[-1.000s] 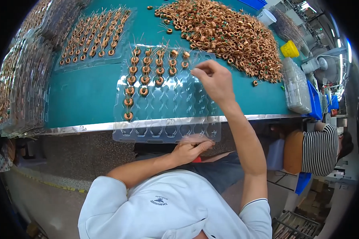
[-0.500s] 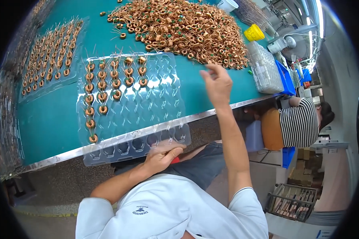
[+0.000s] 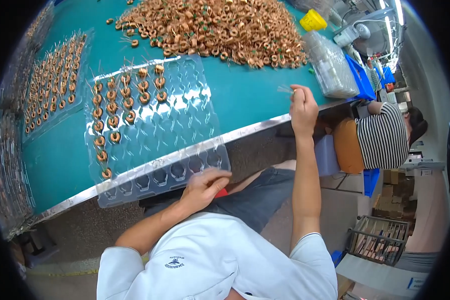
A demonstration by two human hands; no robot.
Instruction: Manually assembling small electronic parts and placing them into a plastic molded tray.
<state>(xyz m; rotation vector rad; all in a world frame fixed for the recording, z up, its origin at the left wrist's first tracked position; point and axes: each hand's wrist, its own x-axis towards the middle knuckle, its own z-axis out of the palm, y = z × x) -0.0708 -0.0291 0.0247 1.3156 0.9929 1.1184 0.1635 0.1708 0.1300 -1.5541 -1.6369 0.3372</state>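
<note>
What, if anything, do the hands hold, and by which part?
Right hand pinches a small wired piece; its gripped part is hidden. Left hand: cannot tell.

Bare table is stretching between the tray and right hand; the heap is blocking the far side, a stack the right, 5 coil columns the tray's left.

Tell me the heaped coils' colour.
The coils are coppery with green bits, clearest in the head view.
</note>
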